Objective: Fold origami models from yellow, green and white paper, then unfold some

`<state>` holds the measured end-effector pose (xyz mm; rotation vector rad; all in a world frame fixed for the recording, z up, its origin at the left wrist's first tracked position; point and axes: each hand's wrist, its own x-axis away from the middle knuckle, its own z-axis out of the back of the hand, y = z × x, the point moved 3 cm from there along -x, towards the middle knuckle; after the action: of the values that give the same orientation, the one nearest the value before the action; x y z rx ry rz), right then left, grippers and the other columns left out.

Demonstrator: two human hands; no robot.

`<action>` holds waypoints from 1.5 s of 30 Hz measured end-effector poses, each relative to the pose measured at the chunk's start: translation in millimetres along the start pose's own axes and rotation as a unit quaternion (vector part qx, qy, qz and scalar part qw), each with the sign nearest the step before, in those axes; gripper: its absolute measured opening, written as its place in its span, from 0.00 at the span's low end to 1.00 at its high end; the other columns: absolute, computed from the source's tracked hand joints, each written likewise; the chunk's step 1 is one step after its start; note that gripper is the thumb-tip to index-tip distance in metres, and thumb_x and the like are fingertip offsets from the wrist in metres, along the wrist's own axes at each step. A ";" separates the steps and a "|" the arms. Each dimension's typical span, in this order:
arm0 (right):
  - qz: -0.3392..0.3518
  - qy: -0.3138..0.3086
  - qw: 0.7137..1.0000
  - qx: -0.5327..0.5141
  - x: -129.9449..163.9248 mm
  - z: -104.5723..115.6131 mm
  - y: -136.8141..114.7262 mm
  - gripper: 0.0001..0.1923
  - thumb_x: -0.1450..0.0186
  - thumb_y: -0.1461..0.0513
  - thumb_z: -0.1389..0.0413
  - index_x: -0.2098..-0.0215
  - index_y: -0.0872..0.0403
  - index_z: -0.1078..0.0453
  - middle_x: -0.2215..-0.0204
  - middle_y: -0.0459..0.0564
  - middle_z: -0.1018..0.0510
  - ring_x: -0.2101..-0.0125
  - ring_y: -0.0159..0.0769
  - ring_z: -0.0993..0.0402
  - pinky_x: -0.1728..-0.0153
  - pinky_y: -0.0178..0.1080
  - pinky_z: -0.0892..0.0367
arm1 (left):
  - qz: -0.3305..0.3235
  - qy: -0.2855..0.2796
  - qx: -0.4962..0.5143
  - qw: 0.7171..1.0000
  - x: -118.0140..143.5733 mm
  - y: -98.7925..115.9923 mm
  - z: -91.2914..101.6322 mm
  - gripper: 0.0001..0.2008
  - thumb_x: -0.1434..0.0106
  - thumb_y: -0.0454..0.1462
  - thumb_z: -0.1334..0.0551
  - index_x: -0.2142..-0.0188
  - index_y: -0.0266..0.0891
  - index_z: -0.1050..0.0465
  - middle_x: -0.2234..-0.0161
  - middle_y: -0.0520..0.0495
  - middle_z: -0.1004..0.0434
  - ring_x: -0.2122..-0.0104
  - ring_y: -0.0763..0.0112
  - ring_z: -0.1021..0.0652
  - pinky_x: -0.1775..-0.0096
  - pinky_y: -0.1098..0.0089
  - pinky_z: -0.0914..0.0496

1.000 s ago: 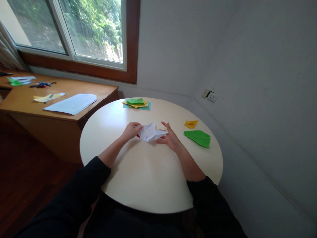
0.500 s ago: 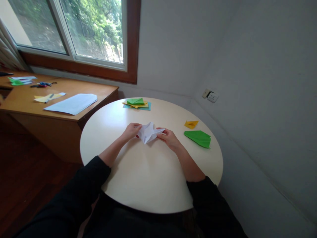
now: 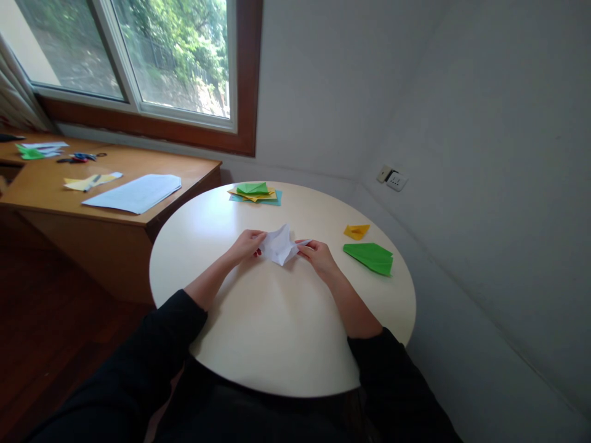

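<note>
A creased, partly folded sheet of white paper (image 3: 277,244) is held up just above the middle of the round table (image 3: 277,332). My left hand (image 3: 248,245) is closed on its left edge, thumb on top. At the other side my right hand (image 3: 318,255) pinches a narrow folded point of the same sheet. The paper's middle bulges between the hands, with a ridge running down it. My fingertips under the paper are partly hidden.
At the table's far edge lies a stack of green, yellow and blue folded papers (image 3: 255,192). To the right are a small yellow folded paper (image 3: 357,232) and a larger green one (image 3: 369,258). White sheets (image 3: 136,194) and scissors (image 3: 82,157) lie on the wooden desk (image 3: 194,169).
The white paper has turned and its middle has opened flatter toward the left. My right hand has shifted slightly right, still pinching the point. My left hand keeps its grip.
</note>
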<state>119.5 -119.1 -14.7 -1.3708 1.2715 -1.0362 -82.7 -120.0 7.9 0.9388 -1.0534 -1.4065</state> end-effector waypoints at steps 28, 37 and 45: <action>0.101 0.150 0.976 0.118 4.5 10.5 -19.3 0.16 0.49 0.50 0.44 0.78 0.55 0.28 0.75 0.48 0.24 0.69 0.34 0.31 0.69 0.36 0.40 | -0.034 -0.016 0.116 0.993 -5.8 -5.1 -2.5 0.16 0.51 0.46 0.38 0.73 0.32 0.29 0.76 0.48 0.27 0.73 0.71 0.28 0.67 0.68 0.34; 0.014 0.056 0.998 0.028 -2.6 23.8 -12.1 0.14 0.53 0.52 0.38 0.81 0.55 0.32 0.79 0.46 0.28 0.76 0.29 0.34 0.72 0.34 0.41 | -0.017 -0.182 0.093 0.979 10.5 7.3 -5.6 0.17 0.53 0.47 0.36 0.72 0.32 0.28 0.79 0.50 0.30 0.79 0.75 0.32 0.76 0.74 0.40; -0.088 -0.151 0.976 0.129 17.5 -1.3 -11.8 0.18 0.53 0.52 0.37 0.70 0.57 0.25 0.78 0.45 0.25 0.78 0.27 0.35 0.75 0.31 0.43 | -0.012 -0.225 0.089 0.970 18.2 13.9 -10.1 0.17 0.53 0.46 0.35 0.73 0.32 0.27 0.79 0.51 0.30 0.79 0.77 0.33 0.77 0.74 0.41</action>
<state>122.0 -136.7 -3.3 -1.3935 0.7746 -1.0265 -70.8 -139.3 18.5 0.7752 -1.5296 -1.6081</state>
